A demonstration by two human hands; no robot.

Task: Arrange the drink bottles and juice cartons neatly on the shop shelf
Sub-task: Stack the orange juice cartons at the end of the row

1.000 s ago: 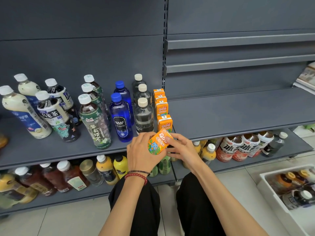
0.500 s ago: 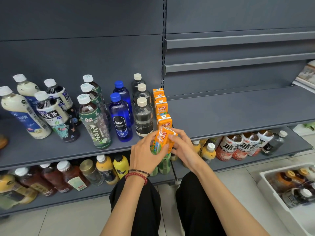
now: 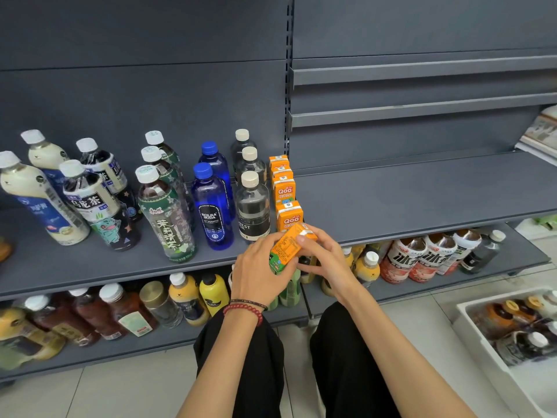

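Both hands hold one small orange juice carton just in front of the grey shelf, tilted with its printed side up. My left hand grips its lower end and my right hand pinches its top. Directly behind it a row of several orange cartons runs back along the shelf. To the left stand clear soda bottles, blue bottles, green tea bottles, dark oolong bottles and milky white bottles, in rows.
The shelf part right of the cartons is bare. The lower shelf holds yellow, brown and red-labelled bottles. A white crate with more bottles sits on the floor at the right. My knees in black trousers are below the hands.
The carton has been turned in my hands: first lying with its front face up, then upright, now tilted showing its printed side. Both hands stayed at the shelf's front edge.
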